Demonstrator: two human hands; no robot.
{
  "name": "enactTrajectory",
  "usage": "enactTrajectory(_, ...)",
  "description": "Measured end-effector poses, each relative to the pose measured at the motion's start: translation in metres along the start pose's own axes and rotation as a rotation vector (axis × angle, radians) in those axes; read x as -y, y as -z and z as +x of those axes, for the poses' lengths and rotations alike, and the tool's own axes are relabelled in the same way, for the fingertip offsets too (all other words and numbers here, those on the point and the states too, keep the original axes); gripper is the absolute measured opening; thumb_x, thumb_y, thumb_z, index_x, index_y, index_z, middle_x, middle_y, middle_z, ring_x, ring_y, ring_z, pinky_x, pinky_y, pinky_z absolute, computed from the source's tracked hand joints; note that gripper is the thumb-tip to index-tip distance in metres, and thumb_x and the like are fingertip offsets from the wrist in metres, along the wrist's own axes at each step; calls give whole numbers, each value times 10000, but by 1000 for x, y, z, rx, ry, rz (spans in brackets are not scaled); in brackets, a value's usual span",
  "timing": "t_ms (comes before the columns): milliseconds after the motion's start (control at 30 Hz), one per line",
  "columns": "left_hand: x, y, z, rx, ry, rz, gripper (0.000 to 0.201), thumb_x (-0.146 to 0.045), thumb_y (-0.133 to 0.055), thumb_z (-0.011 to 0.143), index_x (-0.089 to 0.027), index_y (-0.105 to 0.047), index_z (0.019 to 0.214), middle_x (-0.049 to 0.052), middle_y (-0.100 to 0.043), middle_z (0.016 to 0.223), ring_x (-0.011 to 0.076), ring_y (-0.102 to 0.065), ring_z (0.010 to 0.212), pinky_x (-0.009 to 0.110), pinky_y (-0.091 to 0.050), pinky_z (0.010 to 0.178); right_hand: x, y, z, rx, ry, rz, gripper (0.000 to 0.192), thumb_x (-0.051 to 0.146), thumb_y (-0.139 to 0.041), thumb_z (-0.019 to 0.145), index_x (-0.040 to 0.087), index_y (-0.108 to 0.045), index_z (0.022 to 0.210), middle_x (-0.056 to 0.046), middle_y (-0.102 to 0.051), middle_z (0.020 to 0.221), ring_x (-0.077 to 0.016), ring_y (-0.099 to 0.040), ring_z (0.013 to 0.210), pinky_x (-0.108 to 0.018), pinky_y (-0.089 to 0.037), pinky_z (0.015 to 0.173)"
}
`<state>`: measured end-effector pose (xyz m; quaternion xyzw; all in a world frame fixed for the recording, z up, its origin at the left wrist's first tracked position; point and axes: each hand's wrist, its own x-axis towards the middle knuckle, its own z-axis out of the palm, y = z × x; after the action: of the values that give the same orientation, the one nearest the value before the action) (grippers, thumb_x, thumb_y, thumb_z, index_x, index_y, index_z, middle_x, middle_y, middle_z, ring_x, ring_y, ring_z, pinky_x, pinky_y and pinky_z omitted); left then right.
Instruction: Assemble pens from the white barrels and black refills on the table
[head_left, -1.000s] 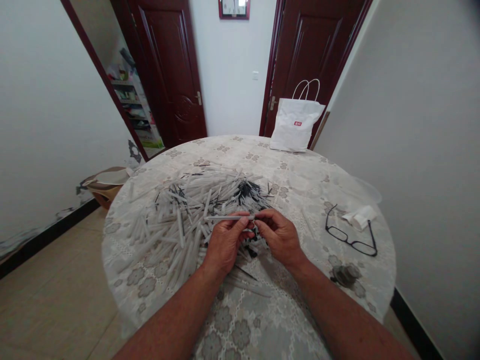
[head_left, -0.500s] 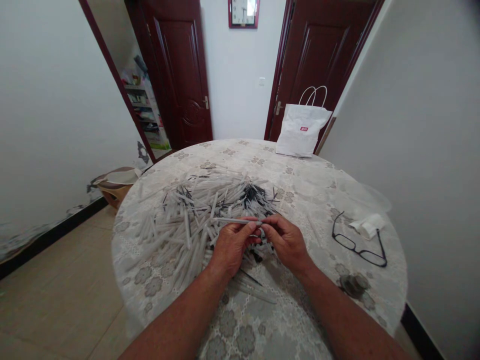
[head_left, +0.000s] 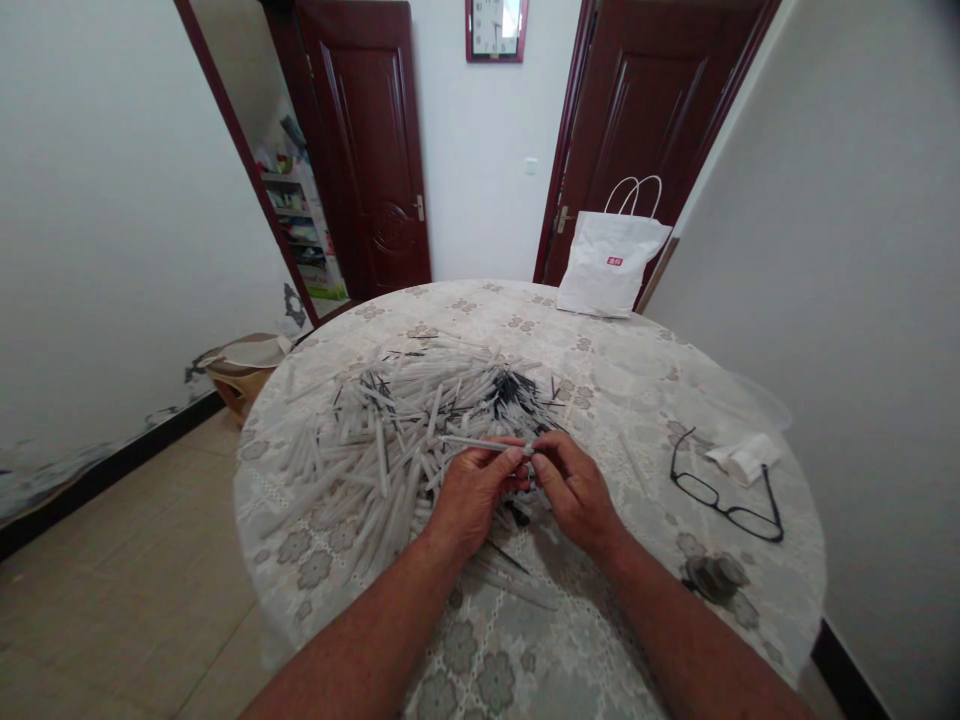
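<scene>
My left hand (head_left: 480, 485) is closed around a thin whitish tube (head_left: 472, 442), which looks like a pen barrel and points left past the fingers. My right hand (head_left: 574, 485) pinches at the tube's right end, thumb and forefinger together; any small part between those fingertips is too small to tell. Both hands are held over the near right side of a heap of similar pale tubes (head_left: 375, 480). Dark thin sticks, like pen refills (head_left: 514, 392), lie bunched among them. Some small black pieces (head_left: 517, 515) show below the hands.
The round table has a flowered cloth (head_left: 480, 650). Black-framed glasses (head_left: 724, 505), crumpled white tissue (head_left: 746, 458) and a dark round object (head_left: 716, 577) lie on the right. A white paper bag (head_left: 615, 265) stands at the back. A stool (head_left: 244, 375) is at the left.
The whole view has shifted slightly, so everything sits a little farther right. Both hands keep nearly the same grip on the tube, with slight finger movement at its right end.
</scene>
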<state>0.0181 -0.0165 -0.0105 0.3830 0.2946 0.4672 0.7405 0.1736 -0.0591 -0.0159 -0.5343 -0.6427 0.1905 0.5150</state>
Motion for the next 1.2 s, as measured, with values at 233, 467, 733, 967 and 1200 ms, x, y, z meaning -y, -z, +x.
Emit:
enactTrajectory(233, 1, 0, 0, 17, 25, 6, 359, -376, -856, 735, -132, -762, 982, 56, -721, 783, 153, -672, 705, 300, -590, 704, -3, 0, -2, 30, -55, 58, 376, 446, -412, 1034, 222, -568, 775, 2, -549, 660, -162, -516, 622, -273, -413, 580)
enactTrajectory(467, 1, 1, 0, 32, 5, 7, 330, -368, -848, 745, -141, -765, 970, 46, -720, 785, 144, -664, 702, 291, -579, 714, 1, 0, -1, 13, -12, -9, 239, 412, -488, 1007, 226, -590, 897, -5, -601, 777, -171, -563, 705, -283, -445, 670)
enactTrajectory(733, 0, 1, 0, 8, -12, 10, 320, -369, -840, 754, -145, -763, 969, 51, -726, 815, 150, -665, 712, 294, -584, 692, -5, 0, -3, -3, -57, 93, 245, 445, -482, 1006, 230, -591, 964, 1, -590, 755, -173, -544, 663, -279, -426, 618)
enactTrajectory(967, 2, 1, 0, 47, 28, 12, 301, -359, -829, 773, -145, -762, 974, 46, -723, 791, 141, -669, 705, 291, -577, 725, -1, 0, -1, 58, -23, -18, 292, 373, -442, 1027, 224, -551, 800, -5, -567, 733, -172, -535, 695, -286, -413, 650)
enactTrajectory(1200, 0, 1, 0, 44, -1, 6, 309, -375, -831, 764, -144, -765, 958, 37, -716, 764, 138, -657, 681, 277, -566, 699, -2, 0, -3, 27, 4, 49, 157, 347, -513, 994, 227, -585, 1064, -18, -627, 878, -178, -578, 761, -289, -452, 697)
